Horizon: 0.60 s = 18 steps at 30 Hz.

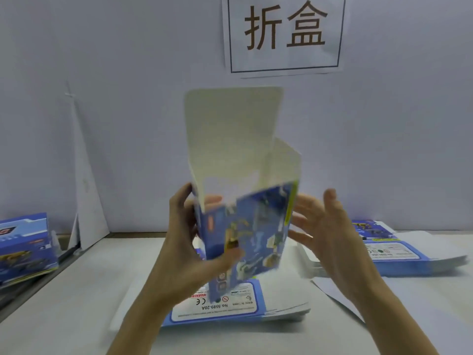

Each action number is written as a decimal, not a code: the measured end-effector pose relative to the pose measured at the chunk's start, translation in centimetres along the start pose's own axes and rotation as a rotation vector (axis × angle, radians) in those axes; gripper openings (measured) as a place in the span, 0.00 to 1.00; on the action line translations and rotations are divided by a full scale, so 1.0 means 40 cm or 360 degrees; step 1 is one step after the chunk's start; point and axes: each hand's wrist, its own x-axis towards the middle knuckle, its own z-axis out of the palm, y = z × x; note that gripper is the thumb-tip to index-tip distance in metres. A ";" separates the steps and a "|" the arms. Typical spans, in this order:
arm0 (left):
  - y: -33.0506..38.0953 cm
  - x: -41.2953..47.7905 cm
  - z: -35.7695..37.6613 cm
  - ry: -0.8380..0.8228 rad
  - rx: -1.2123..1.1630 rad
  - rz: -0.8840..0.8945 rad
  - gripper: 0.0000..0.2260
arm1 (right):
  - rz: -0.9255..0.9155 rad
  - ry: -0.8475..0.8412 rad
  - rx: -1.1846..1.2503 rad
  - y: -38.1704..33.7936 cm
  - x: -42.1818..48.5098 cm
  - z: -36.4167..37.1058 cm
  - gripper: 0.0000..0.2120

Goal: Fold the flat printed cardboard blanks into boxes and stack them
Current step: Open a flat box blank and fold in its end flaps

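Fingers (179, 201) of the left hand (184, 239) curl round the half-folded blue printed cardboard box (256, 226), mostly hidden behind it, with the thumb across its front. The right hand (330, 231) hovers just right of the box, fingers spread, holding nothing. The box's print is motion-blurred. Below the box lies 1 stack of flat blue-and-white blanks (230, 311).

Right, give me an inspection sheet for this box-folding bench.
Surface: white tabletop.
Job's things: blue printed cardboard box half-formed, white top flap up; stack of flat printed blanks beneath it; second blank stack at right; folded blue boxes far left.
Clutter: white folded sheet leaning at back left.
Grippers: left hand grips the box; right hand open beside it.
Cables: nothing seen.
Surroundings: pale wall, white paper sign with two large characters.
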 end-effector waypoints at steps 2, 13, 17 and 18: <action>0.015 -0.004 -0.010 -0.0050 0.0251 0.0208 0.41 | 0.0110 -0.0076 0.0183 -0.015 -0.002 -0.009 0.26; 0.025 0.002 0.013 -0.0180 0.0570 0.0518 0.42 | 0.0342 -0.0288 0.0563 0.004 -0.011 -0.035 0.18; 0.018 0.007 0.020 -0.0193 0.0702 0.0558 0.45 | 0.0543 -0.0050 0.0218 0.000 -0.022 -0.031 0.22; 0.019 0.007 0.016 -0.0196 0.0730 0.0550 0.44 | 0.0526 0.0011 0.0053 0.004 -0.023 -0.029 0.16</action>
